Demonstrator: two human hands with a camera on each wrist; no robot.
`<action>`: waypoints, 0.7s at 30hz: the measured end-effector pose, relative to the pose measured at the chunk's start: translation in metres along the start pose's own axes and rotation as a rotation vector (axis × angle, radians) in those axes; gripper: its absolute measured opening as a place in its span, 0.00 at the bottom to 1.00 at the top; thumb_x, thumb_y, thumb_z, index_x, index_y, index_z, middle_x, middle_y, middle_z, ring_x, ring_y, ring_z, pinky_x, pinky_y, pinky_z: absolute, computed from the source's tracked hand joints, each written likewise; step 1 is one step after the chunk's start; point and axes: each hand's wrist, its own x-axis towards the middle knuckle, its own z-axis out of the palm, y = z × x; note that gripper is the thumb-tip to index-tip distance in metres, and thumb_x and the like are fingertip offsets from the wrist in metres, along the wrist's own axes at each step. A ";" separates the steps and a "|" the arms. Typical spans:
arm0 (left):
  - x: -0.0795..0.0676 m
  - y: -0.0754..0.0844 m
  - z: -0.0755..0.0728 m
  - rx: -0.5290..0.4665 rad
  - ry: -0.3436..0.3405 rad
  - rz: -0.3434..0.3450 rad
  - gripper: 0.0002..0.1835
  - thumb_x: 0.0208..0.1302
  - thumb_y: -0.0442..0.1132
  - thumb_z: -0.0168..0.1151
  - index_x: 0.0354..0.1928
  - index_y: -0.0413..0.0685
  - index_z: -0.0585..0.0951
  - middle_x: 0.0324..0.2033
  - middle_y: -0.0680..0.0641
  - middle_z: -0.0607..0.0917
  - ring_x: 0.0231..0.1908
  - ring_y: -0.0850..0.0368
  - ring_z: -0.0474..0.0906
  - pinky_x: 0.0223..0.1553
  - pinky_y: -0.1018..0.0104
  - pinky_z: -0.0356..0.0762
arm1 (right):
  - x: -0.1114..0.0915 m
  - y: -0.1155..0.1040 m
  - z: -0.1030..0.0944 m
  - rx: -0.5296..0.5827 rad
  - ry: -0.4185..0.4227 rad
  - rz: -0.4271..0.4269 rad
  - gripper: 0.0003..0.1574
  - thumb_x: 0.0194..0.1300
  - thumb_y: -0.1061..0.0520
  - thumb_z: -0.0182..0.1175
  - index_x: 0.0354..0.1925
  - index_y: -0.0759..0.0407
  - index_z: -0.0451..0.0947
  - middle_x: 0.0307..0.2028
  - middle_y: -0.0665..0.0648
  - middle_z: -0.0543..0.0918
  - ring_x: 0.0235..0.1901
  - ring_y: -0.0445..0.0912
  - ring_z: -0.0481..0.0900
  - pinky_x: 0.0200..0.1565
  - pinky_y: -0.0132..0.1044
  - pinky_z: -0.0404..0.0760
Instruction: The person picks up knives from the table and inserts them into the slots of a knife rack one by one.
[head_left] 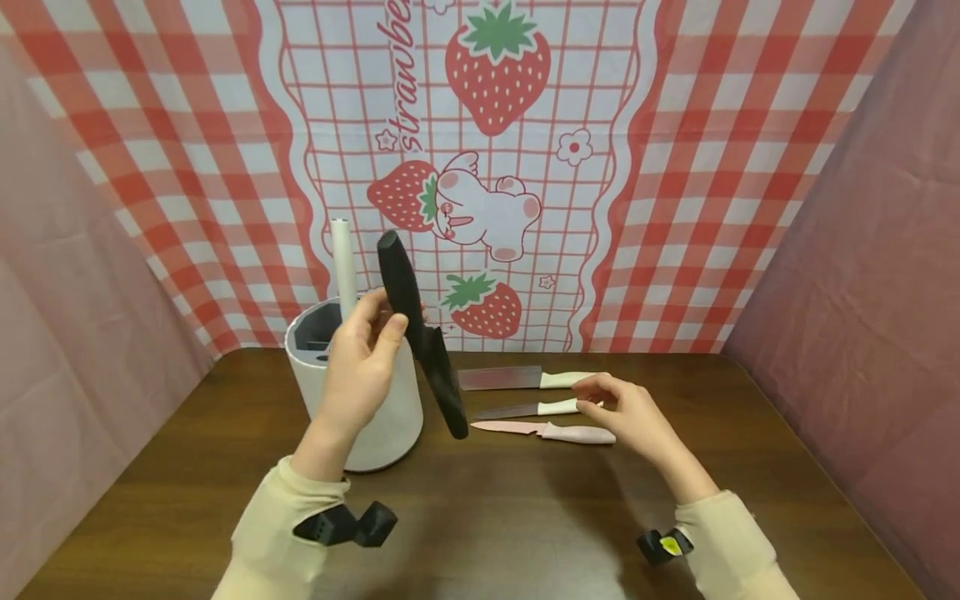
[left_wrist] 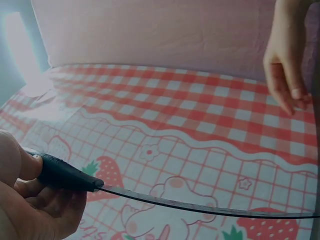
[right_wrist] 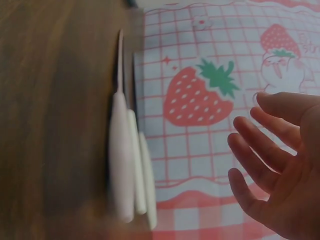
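Head view: black knife; dark, down-slanting blade.

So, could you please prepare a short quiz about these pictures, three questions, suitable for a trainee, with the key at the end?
1. Multiple choice: What does the left hand hold?
A) the white holder
B) a black knife
C) a white-handled cleaver

2. True or false: The right hand grips a knife too.

3. Fill the gap: Of the three knives lying on the table, the front one in the head view has a ____ blade.

Key:
1. B
2. False; its fingers hold nothing.
3. pink
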 end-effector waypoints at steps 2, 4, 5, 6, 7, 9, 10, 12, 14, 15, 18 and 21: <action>0.001 0.002 -0.004 -0.020 0.018 0.018 0.14 0.64 0.28 0.49 0.51 0.29 0.70 0.39 0.36 0.78 0.37 0.64 0.75 0.40 0.76 0.73 | -0.002 0.004 0.001 -0.009 -0.021 0.017 0.14 0.57 0.55 0.63 0.43 0.55 0.78 0.33 0.49 0.83 0.35 0.42 0.79 0.38 0.36 0.78; 0.001 0.004 -0.007 -0.049 0.038 0.036 0.15 0.64 0.28 0.48 0.52 0.28 0.70 0.39 0.36 0.78 0.38 0.62 0.75 0.42 0.75 0.74 | -0.005 0.010 0.002 -0.005 -0.051 0.037 0.16 0.56 0.55 0.63 0.44 0.57 0.77 0.32 0.49 0.83 0.35 0.42 0.79 0.36 0.33 0.77; 0.001 0.004 -0.009 -0.064 0.049 0.043 0.15 0.64 0.28 0.48 0.52 0.27 0.70 0.38 0.37 0.78 0.38 0.61 0.76 0.43 0.75 0.74 | -0.006 0.012 0.003 0.002 -0.071 0.046 0.17 0.56 0.56 0.63 0.45 0.59 0.77 0.32 0.50 0.83 0.34 0.42 0.79 0.35 0.32 0.77; 0.001 0.004 -0.010 -0.086 0.057 0.048 0.15 0.65 0.28 0.48 0.52 0.26 0.69 0.38 0.38 0.78 0.39 0.60 0.76 0.44 0.74 0.74 | -0.007 0.015 0.004 0.008 -0.089 0.054 0.18 0.56 0.56 0.63 0.45 0.60 0.77 0.32 0.51 0.83 0.34 0.42 0.80 0.34 0.31 0.76; 0.001 0.004 -0.012 -0.112 0.064 0.053 0.15 0.65 0.28 0.47 0.52 0.26 0.69 0.38 0.39 0.78 0.39 0.59 0.76 0.46 0.73 0.74 | -0.008 0.018 0.005 0.007 -0.106 0.058 0.18 0.56 0.56 0.63 0.45 0.61 0.76 0.33 0.51 0.83 0.34 0.42 0.80 0.34 0.30 0.76; 0.001 0.005 -0.014 -0.167 0.076 0.061 0.15 0.65 0.27 0.47 0.51 0.25 0.69 0.37 0.44 0.79 0.40 0.57 0.77 0.48 0.72 0.74 | -0.010 0.023 0.006 0.004 -0.136 0.064 0.18 0.56 0.57 0.63 0.46 0.62 0.76 0.35 0.54 0.83 0.35 0.42 0.79 0.34 0.31 0.77; 0.001 0.006 -0.016 -0.189 0.083 0.065 0.15 0.65 0.27 0.46 0.51 0.25 0.69 0.37 0.46 0.79 0.41 0.57 0.77 0.49 0.71 0.74 | -0.011 0.025 0.007 -0.001 -0.147 0.066 0.18 0.56 0.57 0.62 0.46 0.62 0.76 0.35 0.54 0.83 0.35 0.43 0.79 0.35 0.32 0.77; 0.002 0.007 -0.018 -0.210 0.094 0.070 0.13 0.65 0.27 0.46 0.50 0.26 0.70 0.36 0.50 0.79 0.41 0.57 0.77 0.50 0.71 0.73 | -0.013 0.029 0.008 -0.021 -0.154 0.066 0.18 0.56 0.57 0.62 0.45 0.62 0.76 0.37 0.55 0.83 0.36 0.44 0.79 0.36 0.34 0.77; 0.003 0.008 -0.021 -0.221 0.101 0.079 0.12 0.65 0.28 0.46 0.49 0.28 0.71 0.36 0.52 0.80 0.41 0.56 0.78 0.51 0.70 0.73 | -0.014 0.032 0.009 -0.053 -0.157 0.064 0.17 0.56 0.56 0.62 0.44 0.61 0.77 0.37 0.55 0.83 0.36 0.44 0.78 0.37 0.36 0.77; 0.003 0.008 -0.022 -0.225 0.104 0.081 0.12 0.65 0.28 0.47 0.48 0.29 0.71 0.35 0.52 0.81 0.41 0.56 0.78 0.50 0.70 0.73 | -0.014 0.034 0.009 -0.064 -0.159 0.059 0.16 0.56 0.56 0.62 0.43 0.61 0.77 0.37 0.55 0.83 0.36 0.44 0.78 0.37 0.37 0.77; 0.005 0.011 -0.026 -0.217 0.109 0.087 0.11 0.65 0.28 0.47 0.48 0.32 0.72 0.35 0.52 0.81 0.41 0.56 0.78 0.50 0.70 0.74 | -0.015 0.039 0.010 -0.090 -0.159 0.058 0.14 0.55 0.58 0.63 0.41 0.61 0.78 0.35 0.54 0.83 0.35 0.44 0.78 0.37 0.39 0.77; 0.008 0.015 -0.029 -0.229 0.123 0.094 0.13 0.65 0.29 0.47 0.49 0.31 0.72 0.36 0.49 0.80 0.41 0.55 0.78 0.50 0.69 0.74 | -0.016 0.045 0.010 -0.104 -0.171 0.050 0.14 0.54 0.59 0.63 0.40 0.62 0.78 0.35 0.54 0.82 0.35 0.45 0.78 0.37 0.40 0.77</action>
